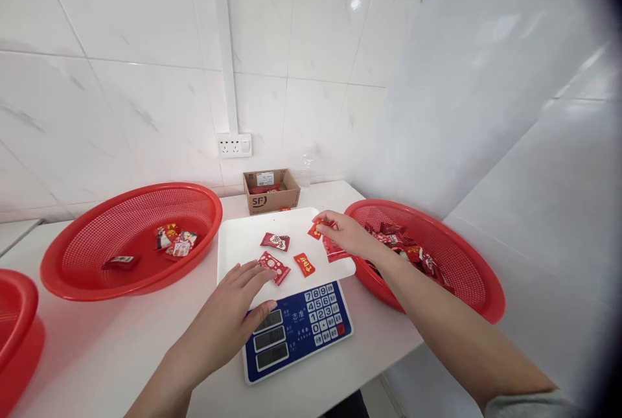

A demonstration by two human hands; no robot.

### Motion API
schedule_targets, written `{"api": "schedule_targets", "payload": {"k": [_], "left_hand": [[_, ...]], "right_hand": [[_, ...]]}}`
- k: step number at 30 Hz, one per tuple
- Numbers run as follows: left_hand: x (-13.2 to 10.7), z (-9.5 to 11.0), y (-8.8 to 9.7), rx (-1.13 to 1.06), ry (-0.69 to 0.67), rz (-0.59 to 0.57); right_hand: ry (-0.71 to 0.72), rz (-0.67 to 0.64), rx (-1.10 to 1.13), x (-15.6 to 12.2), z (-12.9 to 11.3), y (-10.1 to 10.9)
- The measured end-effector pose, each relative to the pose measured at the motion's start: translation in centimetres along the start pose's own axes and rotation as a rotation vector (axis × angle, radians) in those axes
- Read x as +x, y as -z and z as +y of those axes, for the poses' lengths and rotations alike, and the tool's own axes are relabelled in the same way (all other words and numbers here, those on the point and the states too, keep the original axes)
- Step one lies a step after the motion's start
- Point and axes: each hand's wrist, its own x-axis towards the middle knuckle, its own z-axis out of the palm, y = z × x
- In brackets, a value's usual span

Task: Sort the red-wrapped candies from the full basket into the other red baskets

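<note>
My left hand (238,301) reaches over the front left edge of the scale's white pan (243,240), fingers stretched out and thumb apart. Its fingertips are at a red dotted snack packet (275,268); whether they press on it I cannot tell. At the pan's right side, my right hand (350,234) has thumb and fingers closed on a small red-and-yellow packet (315,230). Under that hand shows a larger red packet (334,251), partly hidden. Between the hands lie a dark red packet (275,241) and a small orange-red packet (304,265).
The scale's blue keypad panel (301,334) faces me. To the right stands a red mesh basket (473,262) heaped with packets; on the left, another red basket (131,210) holds several. A cardboard box (276,201) sits behind the pan. One more red basket (19,353) is cut off at the left.
</note>
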Motion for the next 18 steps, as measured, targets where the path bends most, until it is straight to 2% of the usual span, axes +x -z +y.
{"api": "schedule_targets", "payload": {"k": [3, 5, 11, 14, 18], "left_hand": [[-0.2, 0.1, 0.1, 0.008, 0.002, 0.001], [-0.2, 0.1, 0.3, 0.014, 0.001, 0.006], [-0.2, 0.0, 0.4, 0.01, 0.007, 0.023], [-0.2, -0.2, 0.3, -0.006, -0.01, 0.052], [-0.3, -0.2, 0.1, -0.019, -0.006, 0.049]], "right_hand": [[0.017, -0.064, -0.065, 0.8, -0.5, -1.5], [0.011, -0.053, -0.112, 1.2, -0.4, -1.9], [0.031, 0.01, -0.143, 0.5, -1.5, -1.4], [0.057, 0.009, -0.032, -0.3, -2.3, -1.5], [0.082, -0.053, 0.185, -0.8, -2.6, -2.7]]}}
